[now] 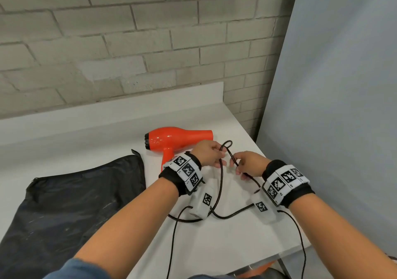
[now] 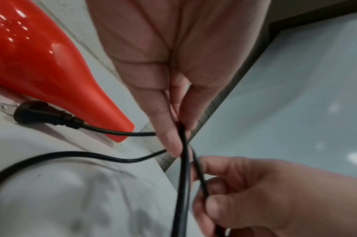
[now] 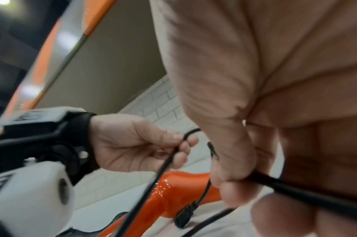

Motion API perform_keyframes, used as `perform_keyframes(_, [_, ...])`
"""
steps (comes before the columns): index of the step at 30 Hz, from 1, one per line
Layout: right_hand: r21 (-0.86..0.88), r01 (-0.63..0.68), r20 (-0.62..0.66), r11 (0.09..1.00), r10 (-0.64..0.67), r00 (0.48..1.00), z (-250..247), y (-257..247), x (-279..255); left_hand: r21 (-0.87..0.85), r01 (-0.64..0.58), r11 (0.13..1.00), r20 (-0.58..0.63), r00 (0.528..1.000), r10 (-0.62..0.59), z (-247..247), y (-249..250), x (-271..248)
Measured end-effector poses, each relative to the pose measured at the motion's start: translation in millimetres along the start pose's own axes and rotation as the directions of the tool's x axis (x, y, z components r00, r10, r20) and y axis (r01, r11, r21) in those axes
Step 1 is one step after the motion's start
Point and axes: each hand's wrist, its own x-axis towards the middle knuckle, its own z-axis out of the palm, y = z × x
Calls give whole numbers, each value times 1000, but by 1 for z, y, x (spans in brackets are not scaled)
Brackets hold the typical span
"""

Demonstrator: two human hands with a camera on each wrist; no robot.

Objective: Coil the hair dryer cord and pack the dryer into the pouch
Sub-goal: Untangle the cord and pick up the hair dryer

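An orange hair dryer (image 1: pixel 176 140) lies on its side on the white table (image 1: pixel 90 141), nozzle to the right. Its black cord (image 1: pixel 220 184) trails across the table in loose curves and off the front edge. My left hand (image 1: pixel 211 154) pinches a small loop of cord just in front of the dryer. My right hand (image 1: pixel 247 166) grips the cord a little to the right. The plug (image 2: pixel 37 114) lies on the table beside the dryer (image 2: pixel 41 64). A black pouch (image 1: pixel 71 210) lies flat at the left.
A brick wall (image 1: pixel 129 42) rises behind the table with a low white ledge. A grey panel (image 1: pixel 343 85) stands close on the right. The table's right edge and front corner are near my right wrist.
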Motion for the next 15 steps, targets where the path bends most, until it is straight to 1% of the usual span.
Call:
perform_keyframes(3, [-41, 149, -85, 988, -152, 985, -7, -6, -13, -110, 9, 994, -146, 989, -25, -12, -3, 3])
perform_keyframes(6, [-6, 257, -192, 966, -253, 948, -18, -1, -23, -133, 40, 990, -241, 968, -72, -23, -8, 4])
perform_keyframes(9, [137, 337, -278, 931, -291, 916, -27, 5, -32, -112, 100, 989, -291, 948, -129, -31, -13, 5])
perform_keyframes(11, [195, 381, -365, 904, -294, 883, -31, 7, -35, -79, 139, 987, -307, 939, -157, -33, -17, 7])
perform_keyframes(13, [245, 422, -479, 873, -270, 836, -35, 10, -37, -43, 177, 983, -308, 934, -182, -32, -20, 8])
perform_keyframes(15, [275, 438, -542, 856, -238, 806, -37, 12, -39, -2, 201, 980, -283, 939, -193, -30, -20, 7])
